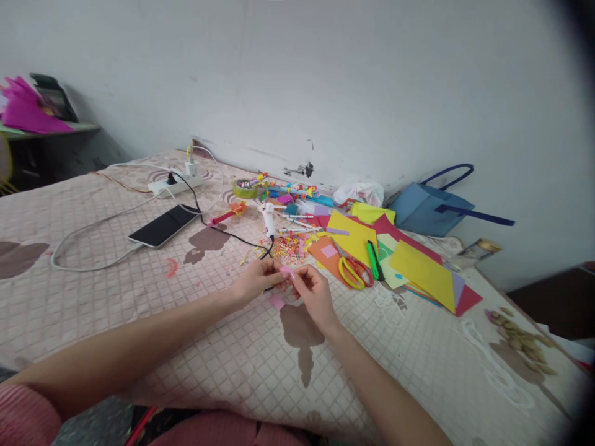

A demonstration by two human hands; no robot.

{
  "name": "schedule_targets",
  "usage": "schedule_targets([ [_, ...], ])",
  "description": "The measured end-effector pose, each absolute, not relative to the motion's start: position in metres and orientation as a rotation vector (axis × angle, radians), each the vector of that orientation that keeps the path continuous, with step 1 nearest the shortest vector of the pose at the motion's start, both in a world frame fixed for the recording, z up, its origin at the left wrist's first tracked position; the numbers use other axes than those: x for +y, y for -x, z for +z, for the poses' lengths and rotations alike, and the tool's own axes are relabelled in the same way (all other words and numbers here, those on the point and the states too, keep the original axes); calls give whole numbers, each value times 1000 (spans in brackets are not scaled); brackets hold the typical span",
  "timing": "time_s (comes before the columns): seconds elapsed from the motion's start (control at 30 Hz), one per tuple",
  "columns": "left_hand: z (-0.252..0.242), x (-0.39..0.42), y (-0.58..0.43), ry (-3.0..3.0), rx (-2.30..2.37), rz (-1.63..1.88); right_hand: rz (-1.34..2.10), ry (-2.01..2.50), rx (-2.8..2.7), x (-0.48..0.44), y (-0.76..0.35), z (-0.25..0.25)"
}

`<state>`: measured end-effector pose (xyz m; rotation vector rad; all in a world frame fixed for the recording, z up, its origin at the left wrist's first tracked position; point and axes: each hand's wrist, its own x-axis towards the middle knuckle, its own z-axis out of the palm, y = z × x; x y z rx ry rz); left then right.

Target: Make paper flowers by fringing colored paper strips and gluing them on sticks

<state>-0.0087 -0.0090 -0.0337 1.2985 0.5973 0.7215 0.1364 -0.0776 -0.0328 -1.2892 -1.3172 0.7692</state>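
Between my two hands, close to the middle of the mat, is a small piece of pink paper [287, 270]. My left hand [258, 278] pinches its left side, while the fingertips of my right hand [314, 291] close on its right side. Another pink paper piece [277, 301] lies flat on the mat just below the hands. Beyond my fingers sits a heap of colourful paper shreds [289, 248], with a white glue gun [268, 220] standing behind it. Scissors with yellow and red handles [354, 272] rest to the right, beside a green box cutter [373, 260].
Coloured paper sheets [423, 272] spread at right, near a blue bag [430, 209] and white string [495, 365]. Leftward lie a tablet [165, 225], a power strip [176, 184] and cables. A roll of tape [245, 188] sits by the wall.
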Motion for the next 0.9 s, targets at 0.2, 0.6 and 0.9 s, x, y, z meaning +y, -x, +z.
schedule_targets([
  [0.2, -36, -9, 8, -1299, 590, 729, 759, 1297, -1317, -78, -136, -32],
  [0.6, -33, -9, 9, -1332, 617, 728, 899, 1237, -1268, -78, -135, -32],
  [0.9, -29, -10, 10, -1369, 617, 728, 950, 1220, -1227, -78, -136, -34],
])
